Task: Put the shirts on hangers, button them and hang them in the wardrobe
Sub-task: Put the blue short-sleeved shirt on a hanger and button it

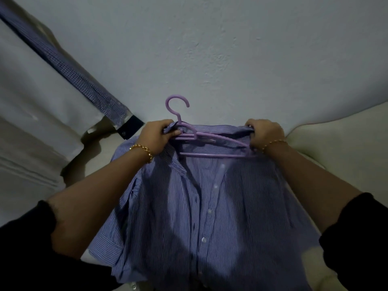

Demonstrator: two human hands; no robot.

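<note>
Striped shirt (210, 217) (unbuttoned) draped over purple hanger (212, 138).

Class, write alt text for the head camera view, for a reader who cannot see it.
The left hand and right hand grip the collar of a blue striped shirt with a purple hanger inside it. A checked shirt shows at upper left.

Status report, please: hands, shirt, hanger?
Left hand grips striped shirt and hanger. Right hand grips its shoulder. Top open, hanger inside. No obstruction seen.
</note>
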